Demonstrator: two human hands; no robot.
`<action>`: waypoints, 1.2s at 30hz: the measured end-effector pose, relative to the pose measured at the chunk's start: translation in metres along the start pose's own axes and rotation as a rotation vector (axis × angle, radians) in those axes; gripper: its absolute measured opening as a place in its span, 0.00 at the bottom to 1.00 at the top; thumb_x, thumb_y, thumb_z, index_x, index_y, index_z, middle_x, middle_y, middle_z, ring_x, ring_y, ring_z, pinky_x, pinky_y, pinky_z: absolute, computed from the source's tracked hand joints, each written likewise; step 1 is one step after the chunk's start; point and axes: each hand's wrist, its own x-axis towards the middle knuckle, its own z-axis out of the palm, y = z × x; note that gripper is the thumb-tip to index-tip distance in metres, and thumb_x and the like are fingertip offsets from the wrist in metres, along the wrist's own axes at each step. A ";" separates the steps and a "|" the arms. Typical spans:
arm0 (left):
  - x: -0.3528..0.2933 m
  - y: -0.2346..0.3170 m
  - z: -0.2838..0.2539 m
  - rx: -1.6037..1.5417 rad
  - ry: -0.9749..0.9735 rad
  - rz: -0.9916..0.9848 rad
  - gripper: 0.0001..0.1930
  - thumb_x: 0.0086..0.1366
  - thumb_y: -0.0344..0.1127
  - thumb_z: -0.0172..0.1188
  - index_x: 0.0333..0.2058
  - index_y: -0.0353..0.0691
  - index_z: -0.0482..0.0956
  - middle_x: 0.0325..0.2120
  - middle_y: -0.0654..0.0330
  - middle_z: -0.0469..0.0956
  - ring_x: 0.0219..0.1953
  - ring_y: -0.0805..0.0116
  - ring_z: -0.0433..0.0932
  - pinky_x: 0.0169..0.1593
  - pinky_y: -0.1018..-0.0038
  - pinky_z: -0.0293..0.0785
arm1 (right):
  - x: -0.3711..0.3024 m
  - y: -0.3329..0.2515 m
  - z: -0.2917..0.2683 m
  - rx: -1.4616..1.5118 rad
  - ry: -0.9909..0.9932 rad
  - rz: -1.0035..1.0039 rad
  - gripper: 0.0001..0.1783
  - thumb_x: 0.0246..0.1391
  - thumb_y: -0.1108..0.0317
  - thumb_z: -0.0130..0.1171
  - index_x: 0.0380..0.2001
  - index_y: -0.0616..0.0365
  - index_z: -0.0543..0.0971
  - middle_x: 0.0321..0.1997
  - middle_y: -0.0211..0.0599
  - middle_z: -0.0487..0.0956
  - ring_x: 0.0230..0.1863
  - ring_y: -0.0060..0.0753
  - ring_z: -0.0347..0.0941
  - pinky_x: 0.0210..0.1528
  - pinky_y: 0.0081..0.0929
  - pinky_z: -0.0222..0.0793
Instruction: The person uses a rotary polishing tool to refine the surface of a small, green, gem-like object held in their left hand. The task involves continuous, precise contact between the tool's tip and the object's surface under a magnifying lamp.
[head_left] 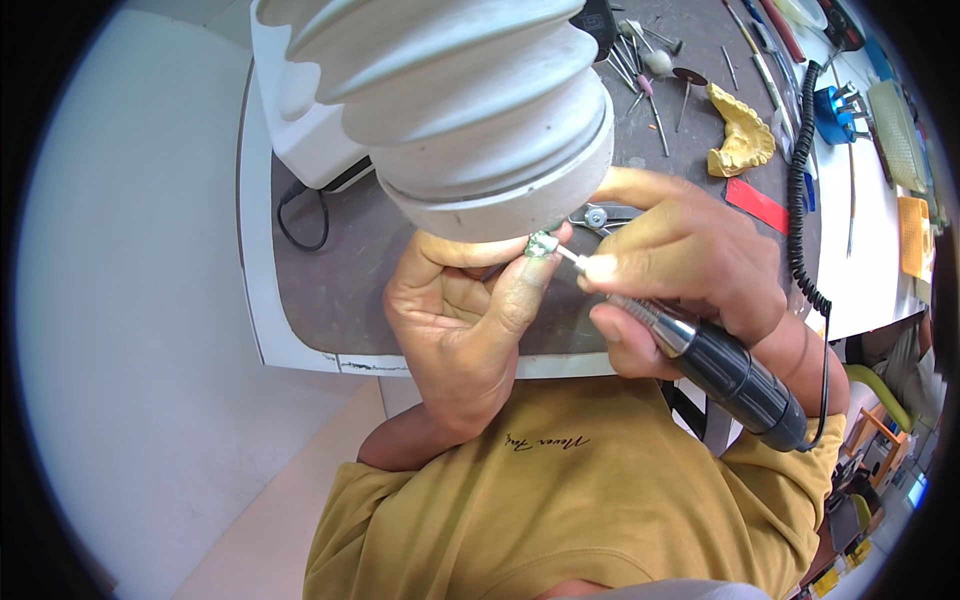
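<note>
Between the thumb and fingertips of my left hand [455, 325] is a small greenish-white dental piece [541, 244], held just below the rim of a white ribbed suction hose [480, 130]. My right hand [690, 250] grips a black and silver rotary handpiece [735, 375] like a pen. Its thin bur tip [568, 254] points left and reaches the dental piece or sits right at its edge; exact contact is too small to tell. The hose mouth hangs over my left fingertips and hides part of them. Behind my right fingers lies a metal caliper-like tool [598, 217], partly covered.
On the dark mat [340, 290] at the back right are several loose burs [655, 115], a yellow plaster dental cast [740, 135] and a red strip [757, 206]. A coiled black cord [797, 190] runs down to the handpiece. A white machine [305, 130] stands at the left.
</note>
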 end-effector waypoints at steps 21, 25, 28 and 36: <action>-0.002 0.001 -0.002 0.106 -0.050 0.018 0.11 0.65 0.16 0.56 0.44 0.36 0.75 0.48 0.55 0.72 0.49 0.64 0.80 0.54 0.71 0.77 | -0.001 -0.002 -0.003 0.021 -0.028 0.021 0.14 0.50 0.74 0.70 0.40 0.60 0.79 0.32 0.39 0.81 0.47 0.59 0.81 0.48 0.44 0.77; -0.002 0.001 -0.002 0.119 -0.049 0.024 0.12 0.65 0.16 0.55 0.44 0.36 0.75 0.48 0.55 0.72 0.49 0.64 0.80 0.55 0.70 0.76 | 0.000 -0.001 -0.001 0.020 -0.014 0.022 0.14 0.49 0.74 0.70 0.40 0.60 0.79 0.32 0.39 0.81 0.47 0.60 0.81 0.47 0.43 0.77; -0.001 0.001 0.002 0.051 0.008 0.021 0.09 0.63 0.15 0.58 0.40 0.32 0.74 0.44 0.46 0.78 0.47 0.61 0.82 0.54 0.69 0.79 | -0.001 -0.002 -0.001 0.032 -0.013 0.030 0.13 0.49 0.74 0.69 0.39 0.60 0.79 0.31 0.39 0.81 0.46 0.61 0.81 0.47 0.43 0.77; 0.000 0.001 0.004 0.005 0.032 0.013 0.08 0.62 0.14 0.59 0.38 0.29 0.73 0.41 0.42 0.81 0.47 0.59 0.83 0.54 0.69 0.81 | -0.001 -0.003 -0.002 0.084 0.001 0.049 0.13 0.50 0.73 0.69 0.39 0.60 0.78 0.31 0.39 0.81 0.45 0.60 0.81 0.47 0.44 0.77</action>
